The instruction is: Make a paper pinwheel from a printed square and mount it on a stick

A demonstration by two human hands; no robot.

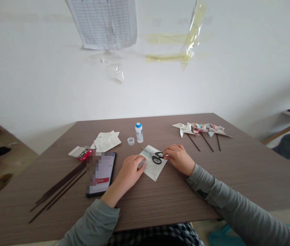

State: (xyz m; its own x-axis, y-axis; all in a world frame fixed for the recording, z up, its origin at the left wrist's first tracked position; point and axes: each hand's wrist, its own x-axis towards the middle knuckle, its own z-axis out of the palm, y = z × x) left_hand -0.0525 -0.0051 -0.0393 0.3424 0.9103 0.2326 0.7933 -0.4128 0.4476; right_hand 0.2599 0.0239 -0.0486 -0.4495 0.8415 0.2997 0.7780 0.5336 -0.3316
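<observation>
A square of printed paper (pixel 154 172) with crease lines lies flat on the table in front of me. Black-handled scissors (pixel 156 160) rest across it, blades pointing to the far left. My right hand (pixel 179 159) is closed at the handle end, its fingertips pinching one finger loop. On the paper's left edge lies my left hand (pixel 131 168), thumb and fingers apart, holding nothing. Beyond the paper stands a white glue bottle (pixel 139 133) with a blue top, upright, with a translucent cap (pixel 131 141) beside it.
Left of my hand lie a phone (pixel 104 176), several dark sticks (pixel 60 186), an open small red-and-white box (pixel 80 153) and printed paper sheets (pixel 107 140). Three paper pinwheels (pixel 185 128) on sticks lie at the back right. The brown table (pixel 160 205) meets a white wall.
</observation>
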